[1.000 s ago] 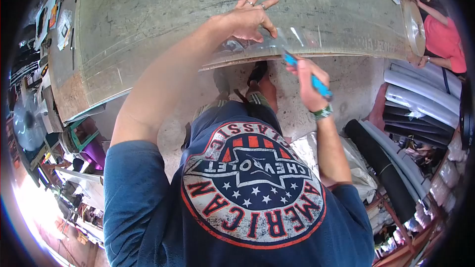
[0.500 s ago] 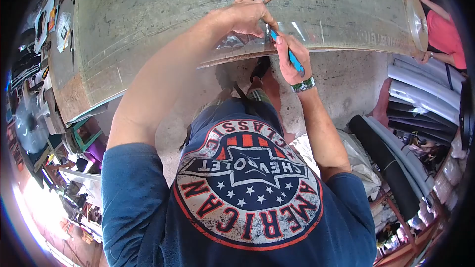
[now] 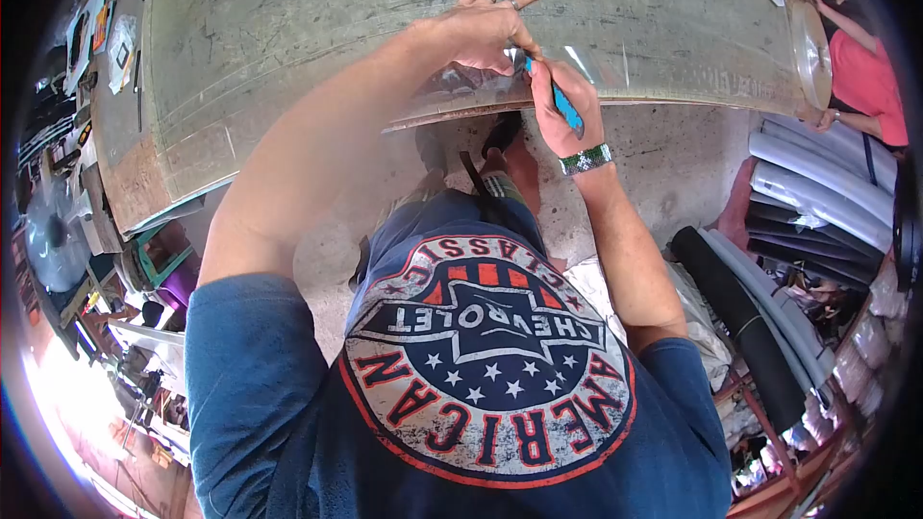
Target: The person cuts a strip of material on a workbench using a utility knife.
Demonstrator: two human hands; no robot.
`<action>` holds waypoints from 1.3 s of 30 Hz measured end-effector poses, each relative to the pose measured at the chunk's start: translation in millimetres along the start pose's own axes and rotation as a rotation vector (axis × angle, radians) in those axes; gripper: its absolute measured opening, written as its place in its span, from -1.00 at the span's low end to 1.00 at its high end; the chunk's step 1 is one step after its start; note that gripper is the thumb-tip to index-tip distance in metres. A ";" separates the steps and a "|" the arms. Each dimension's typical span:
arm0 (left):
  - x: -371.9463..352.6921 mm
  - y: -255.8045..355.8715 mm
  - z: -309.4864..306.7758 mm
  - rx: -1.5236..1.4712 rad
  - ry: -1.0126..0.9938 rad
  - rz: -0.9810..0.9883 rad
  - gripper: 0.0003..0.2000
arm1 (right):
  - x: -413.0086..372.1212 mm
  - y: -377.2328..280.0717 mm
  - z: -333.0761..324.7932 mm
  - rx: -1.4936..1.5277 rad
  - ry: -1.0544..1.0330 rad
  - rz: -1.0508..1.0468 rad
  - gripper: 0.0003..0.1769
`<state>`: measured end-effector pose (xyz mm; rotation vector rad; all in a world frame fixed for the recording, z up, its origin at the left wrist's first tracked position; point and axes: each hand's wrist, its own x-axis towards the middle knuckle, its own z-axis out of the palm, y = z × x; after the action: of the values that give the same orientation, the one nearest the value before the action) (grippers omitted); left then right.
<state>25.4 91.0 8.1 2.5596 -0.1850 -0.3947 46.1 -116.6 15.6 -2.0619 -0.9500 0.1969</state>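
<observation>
Clear plastic sheet (image 3: 583, 60) lies along the front edge of the worn green table (image 3: 317, 19); glare shows on it. My right hand (image 3: 584, 94) is closed around a slim blue-handled utility knife (image 3: 565, 111), whose front end points toward my left hand. On the sheet rests my left hand (image 3: 478, 31), fingers spread, rings on two of them. Its index finger reaches down close to the front end of the knife. The knife's tip is hard to make out between the two hands.
At the far right, a person in a pink top (image 3: 865, 82) stands by the table's end, next to a clear roll (image 3: 810, 53). Rolls of grey material (image 3: 817, 187) and a black roll (image 3: 740, 317) lie at the right. Tools and cluttered shelves (image 3: 87, 231) line the left side.
My right hand and the knife have shifted slightly left, with the knife handle now more upright. My left hand stays almost in place. The person at the right has moved slightly.
</observation>
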 end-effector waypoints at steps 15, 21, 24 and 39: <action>2.3 2.5 -7.0 0.046 -0.074 0.021 -0.43 | 5.3 10.7 -98.6 -0.269 0.247 -0.210 -0.58; -32.3 13.2 13.0 -0.039 0.341 -0.072 -0.52 | 45.7 93.2 -60.7 -0.569 -0.169 -0.416 -0.40; -65.2 39.1 42.8 0.050 0.717 -0.347 -0.54 | 50.0 104.4 -57.7 -0.544 -0.155 -0.442 -0.30; -81.1 39.5 13.0 -0.503 0.752 -0.489 -0.85 | 79.1 28.6 -4.6 0.214 -0.267 -0.401 -0.42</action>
<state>-57.6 68.1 38.0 2.0502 0.7268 0.3324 119.6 -75.5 12.0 -1.6366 -1.4183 0.3485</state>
